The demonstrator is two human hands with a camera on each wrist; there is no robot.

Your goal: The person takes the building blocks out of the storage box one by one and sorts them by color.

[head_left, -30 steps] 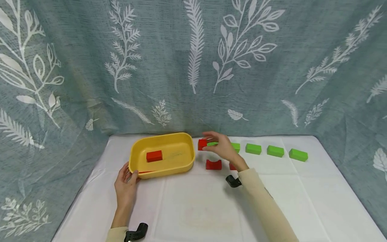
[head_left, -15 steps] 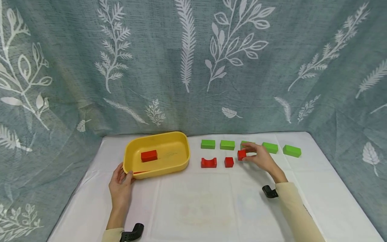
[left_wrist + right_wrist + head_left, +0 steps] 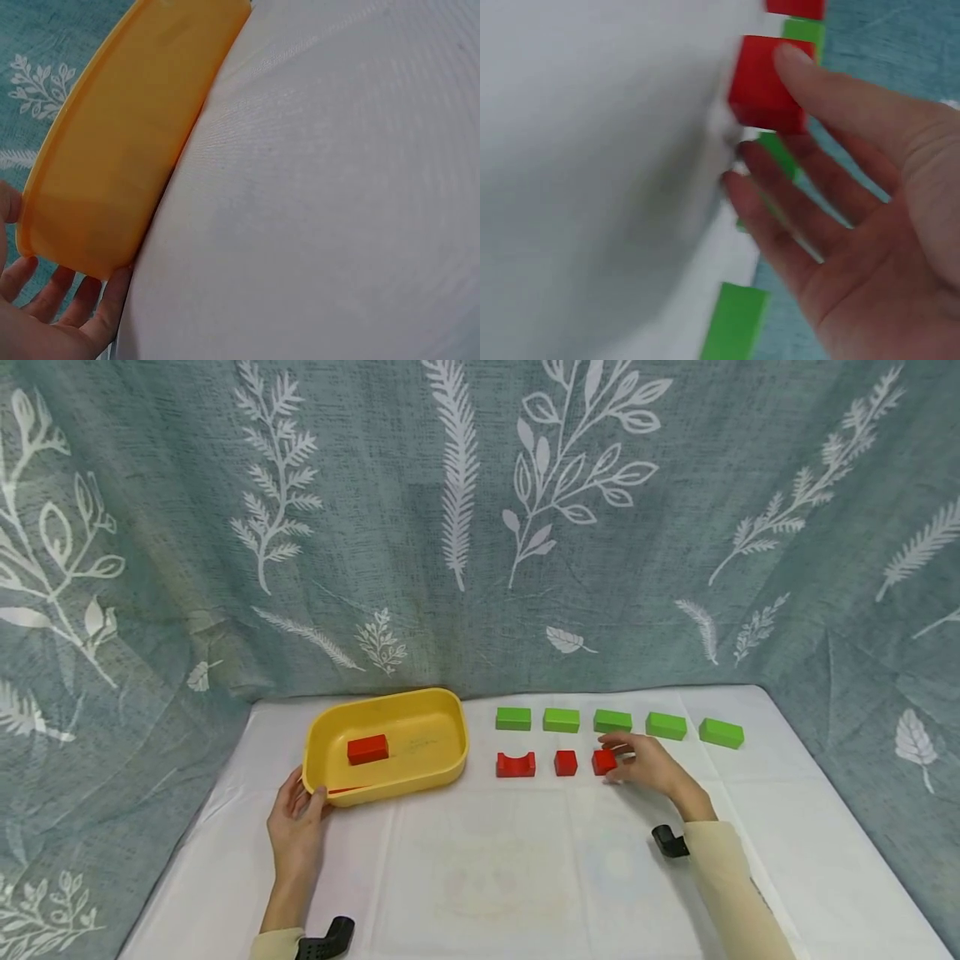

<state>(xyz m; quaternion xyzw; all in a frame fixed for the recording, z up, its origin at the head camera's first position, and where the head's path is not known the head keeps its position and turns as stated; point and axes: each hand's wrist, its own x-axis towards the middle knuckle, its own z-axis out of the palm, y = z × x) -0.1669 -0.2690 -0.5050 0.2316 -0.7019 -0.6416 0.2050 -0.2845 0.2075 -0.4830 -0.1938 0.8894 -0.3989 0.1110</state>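
My right hand point(image 3: 647, 766) pinches a red cube point(image 3: 769, 84) between thumb and fingers, low at the table on the right. Just left of it lie a second red cube point(image 3: 566, 763) and a red block with a curved notch point(image 3: 516, 766). My left hand point(image 3: 295, 827) grips the near left corner of a yellow plastic tray point(image 3: 420, 787). In the left wrist view, its fingertips point(image 3: 112, 289) press against the tray's end wall. Inside the tray lies a red rectangular block point(image 3: 367, 750); a red strip point(image 3: 347, 790) shows behind the near wall, mostly hidden.
Behind the red blocks runs a row of several green rectangular blocks, among them one at the left end point(image 3: 513, 719) and one at the right end point(image 3: 722, 733). A white cloth point(image 3: 510, 860) covers the table. A grey-green leaf-patterned curtain point(image 3: 420, 527) hangs at its back edge.
My right hand has carried the red cube from beside the tray to the right, then down into line with the other red blocks. My left hand has stayed at the tray.
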